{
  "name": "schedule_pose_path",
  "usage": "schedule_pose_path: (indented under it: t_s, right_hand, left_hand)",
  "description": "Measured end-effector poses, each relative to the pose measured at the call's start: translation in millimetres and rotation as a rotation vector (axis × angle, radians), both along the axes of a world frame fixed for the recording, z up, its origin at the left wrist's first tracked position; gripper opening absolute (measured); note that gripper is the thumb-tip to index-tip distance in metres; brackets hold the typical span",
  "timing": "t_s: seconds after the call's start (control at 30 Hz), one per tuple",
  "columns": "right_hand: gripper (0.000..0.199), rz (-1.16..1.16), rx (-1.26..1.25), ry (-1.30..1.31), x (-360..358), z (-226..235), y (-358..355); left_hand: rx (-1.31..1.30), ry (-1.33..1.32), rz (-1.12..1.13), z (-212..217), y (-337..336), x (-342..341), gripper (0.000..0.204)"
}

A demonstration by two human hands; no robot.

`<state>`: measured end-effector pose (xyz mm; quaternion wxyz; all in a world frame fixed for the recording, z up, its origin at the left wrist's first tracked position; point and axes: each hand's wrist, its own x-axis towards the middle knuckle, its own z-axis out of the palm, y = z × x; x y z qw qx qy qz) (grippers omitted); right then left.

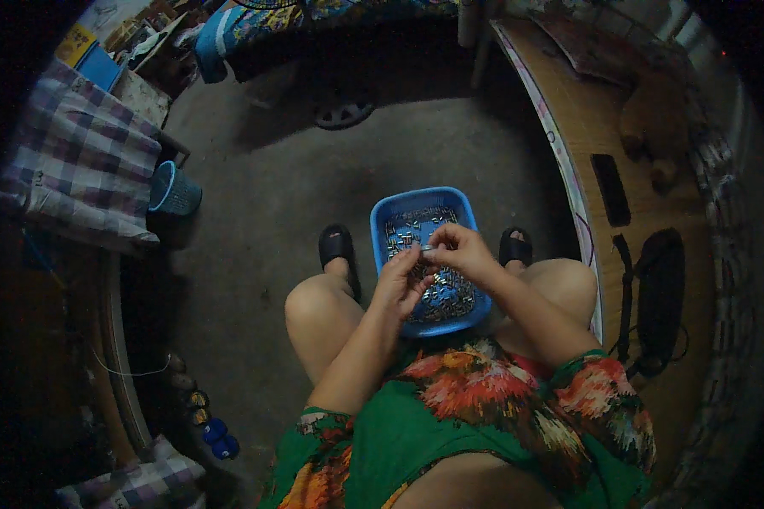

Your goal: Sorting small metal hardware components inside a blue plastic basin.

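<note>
Left hand (401, 280) and right hand (460, 251) pinched together on one small metal piece (427, 249) above the blue basket (385, 212) of like pieces between the knees — best kept low over it, grip firm.

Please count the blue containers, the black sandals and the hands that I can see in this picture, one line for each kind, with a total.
Blue containers: 2, the blue tray of small metal parts on the lap and the blue basket on the floor.
Black sandals: 2, left sandal and right sandal.
Hands: 2, left hand and right hand, together holding a small metal piece.
Total: 6.
</note>
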<state>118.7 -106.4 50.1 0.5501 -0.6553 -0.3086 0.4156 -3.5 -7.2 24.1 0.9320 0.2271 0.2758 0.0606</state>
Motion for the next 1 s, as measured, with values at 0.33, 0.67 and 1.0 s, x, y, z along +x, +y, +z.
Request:
schedule_pose_path:
  t_s: [0.33,0.67,1.0]
  right_hand:
    - [0.013,-0.02,0.064,0.179,-1.6,-7.6,2.8]
    - [0.021,-0.091,-0.117,0.351,5.8,-3.1,-1.3]
    - [0.013,-0.128,-0.101,0.762,9.8,-1.5,-2.9]
  left_hand:
    - [-0.003,0.026,0.105,-2.9,0.3,-2.0,0.017]
    - [-0.14,0.041,0.13,-7.6,3.2,-1.8,0.025]
    - [-0.187,-0.044,0.13,-15.7,5.8,-4.3,0.026]
